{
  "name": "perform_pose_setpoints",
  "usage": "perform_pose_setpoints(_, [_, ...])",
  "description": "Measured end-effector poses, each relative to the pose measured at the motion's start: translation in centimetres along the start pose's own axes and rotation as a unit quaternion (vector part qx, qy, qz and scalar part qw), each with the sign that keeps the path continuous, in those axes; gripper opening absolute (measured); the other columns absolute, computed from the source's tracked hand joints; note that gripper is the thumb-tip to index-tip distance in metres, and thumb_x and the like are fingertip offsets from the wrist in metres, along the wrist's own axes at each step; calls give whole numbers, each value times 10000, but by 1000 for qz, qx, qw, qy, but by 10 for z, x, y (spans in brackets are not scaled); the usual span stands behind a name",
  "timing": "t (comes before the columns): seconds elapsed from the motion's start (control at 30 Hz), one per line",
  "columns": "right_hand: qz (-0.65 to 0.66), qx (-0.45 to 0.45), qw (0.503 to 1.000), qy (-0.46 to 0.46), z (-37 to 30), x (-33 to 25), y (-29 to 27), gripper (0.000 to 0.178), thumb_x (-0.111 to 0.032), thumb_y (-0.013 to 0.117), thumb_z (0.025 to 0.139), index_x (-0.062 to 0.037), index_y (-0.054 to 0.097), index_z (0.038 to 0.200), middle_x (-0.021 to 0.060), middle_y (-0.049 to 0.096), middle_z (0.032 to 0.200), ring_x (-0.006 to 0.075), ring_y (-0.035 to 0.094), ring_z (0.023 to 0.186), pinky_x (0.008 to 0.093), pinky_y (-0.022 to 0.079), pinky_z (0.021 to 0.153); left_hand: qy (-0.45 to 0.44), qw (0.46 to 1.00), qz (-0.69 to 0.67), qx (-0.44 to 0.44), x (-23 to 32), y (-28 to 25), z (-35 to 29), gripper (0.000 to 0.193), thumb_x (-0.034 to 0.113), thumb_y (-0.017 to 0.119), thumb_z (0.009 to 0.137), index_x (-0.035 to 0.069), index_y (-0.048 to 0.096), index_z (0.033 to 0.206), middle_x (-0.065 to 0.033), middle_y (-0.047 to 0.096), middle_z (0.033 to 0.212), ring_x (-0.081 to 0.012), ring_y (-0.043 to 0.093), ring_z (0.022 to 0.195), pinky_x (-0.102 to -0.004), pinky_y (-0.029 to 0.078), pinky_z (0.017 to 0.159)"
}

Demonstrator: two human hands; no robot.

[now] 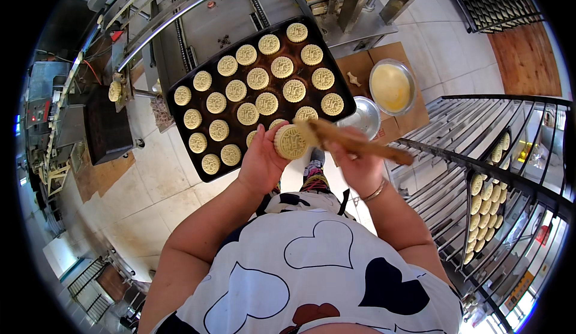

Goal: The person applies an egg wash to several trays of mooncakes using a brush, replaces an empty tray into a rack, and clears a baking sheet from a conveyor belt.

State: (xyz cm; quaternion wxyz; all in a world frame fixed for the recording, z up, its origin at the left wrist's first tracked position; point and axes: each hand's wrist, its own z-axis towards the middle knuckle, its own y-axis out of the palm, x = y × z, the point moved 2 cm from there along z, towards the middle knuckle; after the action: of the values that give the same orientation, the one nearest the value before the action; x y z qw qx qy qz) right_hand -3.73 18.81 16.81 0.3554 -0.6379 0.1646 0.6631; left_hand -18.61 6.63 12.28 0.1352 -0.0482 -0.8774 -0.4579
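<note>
My left hand (262, 161) holds up a round, pale mooncake (290, 143) with a raised pattern on its face, in front of the baking tray's near edge. My right hand (362, 171) grips a wooden-handled brush (387, 151), its handle pointing right. The light bristles (308, 132) lie at the mooncake's upper right edge; whether they touch it is hard to tell. Beyond both hands is a dark baking tray (237, 135) with several rows of similar stamped mooncakes (257, 78). My hands and the held mooncake hide part of its nearest row.
A metal bowl of yellowish contents (390, 85) and a second metal bowl (365, 117) sit right of the tray, by cardboard (414, 109). A barred rack (447, 148) with trays of pastries stands close on my right. Conveyor machinery (222, 16) lies behind the tray.
</note>
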Motion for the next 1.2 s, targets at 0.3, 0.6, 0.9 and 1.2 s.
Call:
perform_pose_setpoints(0.3, [93, 77, 981, 152, -8, 8, 3, 366, -41, 622, 835, 55, 487, 1162, 110, 625, 971, 131, 620, 817, 238, 527, 632, -15, 1000, 3, -23, 8, 0, -12, 584, 494, 192, 966, 35, 428, 1239, -148, 499, 1253, -262, 452, 1196, -411, 329, 1035])
perform_pose_setpoints(0.6, [138, 100, 972, 162, -24, 14, 7, 382, -43, 625, 834, 53, 486, 1177, 106, 612, 1021, 133, 604, 866, 246, 507, 739, -48, 999, 11, -17, -8, 2, -1, 615, 517, 196, 955, 27, 419, 1253, -174, 453, 1310, -287, 441, 1211, -431, 336, 1025])
perform_pose_setpoints(0.9, [195, 422, 819, 336, -82, 223, -99, 261, -103, 532, 897, -28, 503, 1144, 71, 612, 945, 152, 612, 743, 261, 514, 567, -87, 995, 27, 26, -30, 1, 6, 631, 539, 231, 944, 23, 434, 1243, -182, 458, 1306, -296, 450, 1203, -450, 355, 1000])
perform_pose_setpoints(1.2, [309, 276, 724, 552, -116, 293, -84, 188, -151, 554, 872, -25, 552, 1012, 64, 642, 846, 183, 623, 737, 261, 491, 620, -139, 990, 18, 21, -40, 21, 11, 668, 564, 239, 932, 10, 424, 1256, -200, 448, 1317, -307, 455, 1200, -453, 355, 1005])
